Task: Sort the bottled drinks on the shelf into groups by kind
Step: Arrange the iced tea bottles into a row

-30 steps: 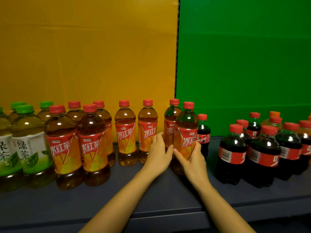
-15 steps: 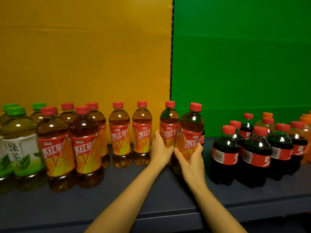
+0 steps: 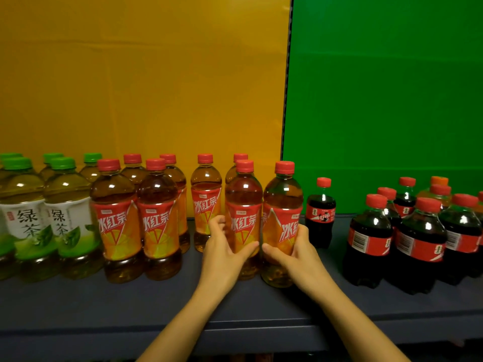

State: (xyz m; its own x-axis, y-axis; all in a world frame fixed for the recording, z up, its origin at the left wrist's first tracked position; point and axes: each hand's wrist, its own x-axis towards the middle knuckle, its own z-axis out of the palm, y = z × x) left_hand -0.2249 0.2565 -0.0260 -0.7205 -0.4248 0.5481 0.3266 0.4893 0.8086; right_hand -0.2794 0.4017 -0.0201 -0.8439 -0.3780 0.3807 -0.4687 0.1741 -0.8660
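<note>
Two iced black tea bottles with red caps stand side by side at the middle of the dark shelf [image 3: 104, 304]. My left hand [image 3: 224, 253] grips the left one [image 3: 244, 205] around its label. Round the right one [image 3: 283, 205] my right hand [image 3: 294, 253] is wrapped. Several more iced tea bottles [image 3: 116, 220] stand in a group to their left. Green tea bottles [image 3: 66, 215] with green caps fill the far left. A small cola bottle [image 3: 321, 212] stands alone just right of my right hand. Several cola bottles [image 3: 368, 239] are grouped at the right.
Orange-capped soda bottles [image 3: 440, 182] show behind the colas at the far right. A yellow panel [image 3: 143, 74] and a green panel [image 3: 386, 74] back the shelf. Bare shelf surface lies along the front edge.
Both hands have pulled their two iced tea bottles forward and left, next to each other. The lone small cola bottle, half hidden before, now stands uncovered behind them.
</note>
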